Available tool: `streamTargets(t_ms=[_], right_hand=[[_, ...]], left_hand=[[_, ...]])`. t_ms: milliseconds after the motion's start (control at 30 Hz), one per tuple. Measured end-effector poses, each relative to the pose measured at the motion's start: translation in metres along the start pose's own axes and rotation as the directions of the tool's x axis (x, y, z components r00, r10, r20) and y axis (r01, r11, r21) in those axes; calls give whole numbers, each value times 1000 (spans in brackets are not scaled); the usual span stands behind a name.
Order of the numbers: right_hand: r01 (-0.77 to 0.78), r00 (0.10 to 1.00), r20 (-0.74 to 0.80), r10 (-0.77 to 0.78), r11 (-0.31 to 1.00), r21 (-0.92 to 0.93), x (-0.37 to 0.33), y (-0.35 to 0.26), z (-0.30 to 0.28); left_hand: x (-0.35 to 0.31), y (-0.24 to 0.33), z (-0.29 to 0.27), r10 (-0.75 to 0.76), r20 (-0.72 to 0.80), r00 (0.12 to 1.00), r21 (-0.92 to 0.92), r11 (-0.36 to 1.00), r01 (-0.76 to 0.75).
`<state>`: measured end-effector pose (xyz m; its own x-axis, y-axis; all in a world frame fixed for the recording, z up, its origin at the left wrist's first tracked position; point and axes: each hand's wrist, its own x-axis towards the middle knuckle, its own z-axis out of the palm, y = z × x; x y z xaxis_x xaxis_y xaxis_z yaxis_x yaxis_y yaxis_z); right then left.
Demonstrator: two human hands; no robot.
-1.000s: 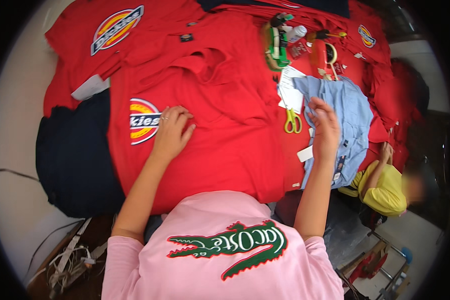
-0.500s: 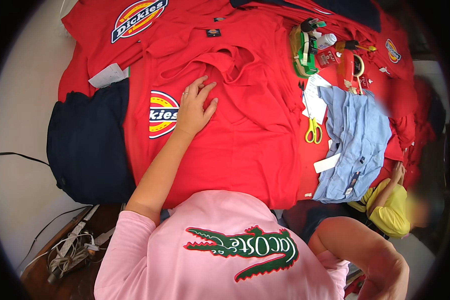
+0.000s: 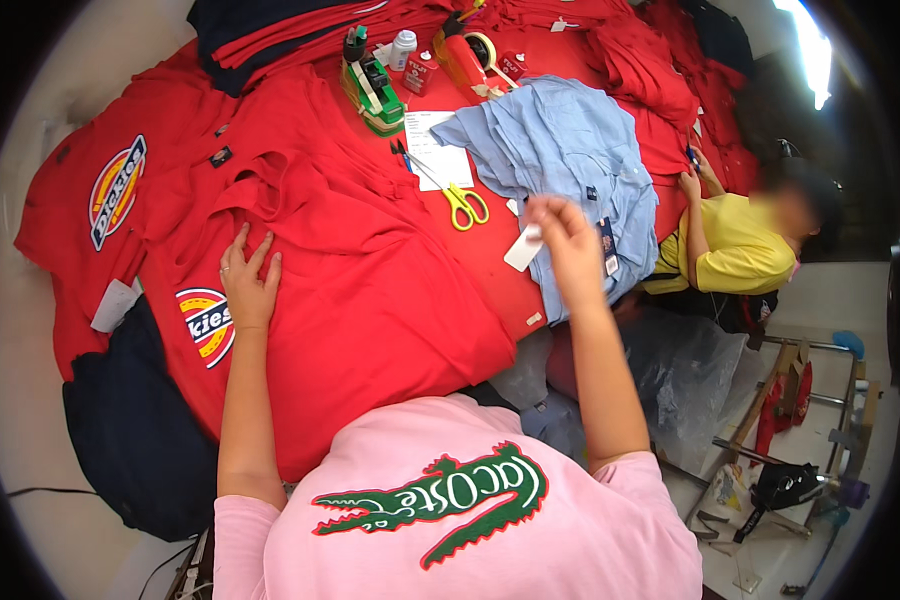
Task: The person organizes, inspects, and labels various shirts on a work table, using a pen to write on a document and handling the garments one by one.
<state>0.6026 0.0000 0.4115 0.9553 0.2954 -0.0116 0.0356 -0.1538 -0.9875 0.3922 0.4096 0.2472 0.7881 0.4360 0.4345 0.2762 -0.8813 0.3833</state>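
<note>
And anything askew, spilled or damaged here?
Nothing looks spilled or damaged. Mildly untidy: the red cloth shirt under the left hand bunches at its neckline, and the light-blue cloth garment lies rumpled rather than flat.

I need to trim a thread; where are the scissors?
In the head view, upper middle: the yellow-handled scissors lie partly across the white sheet, left of the light-blue garment.
</note>
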Motion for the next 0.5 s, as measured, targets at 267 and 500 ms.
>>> streamTargets(t_ms=[267,500], right_hand=[[417,884,204,-422,511,-751,-40,153,-2],[261,963,174,-207,880,-397,58,97,16]], left_hand=[[-4,1,-1,-28,13,1000,78,997,27],[-8,12,4,-151,-15,988,92,984,152]])
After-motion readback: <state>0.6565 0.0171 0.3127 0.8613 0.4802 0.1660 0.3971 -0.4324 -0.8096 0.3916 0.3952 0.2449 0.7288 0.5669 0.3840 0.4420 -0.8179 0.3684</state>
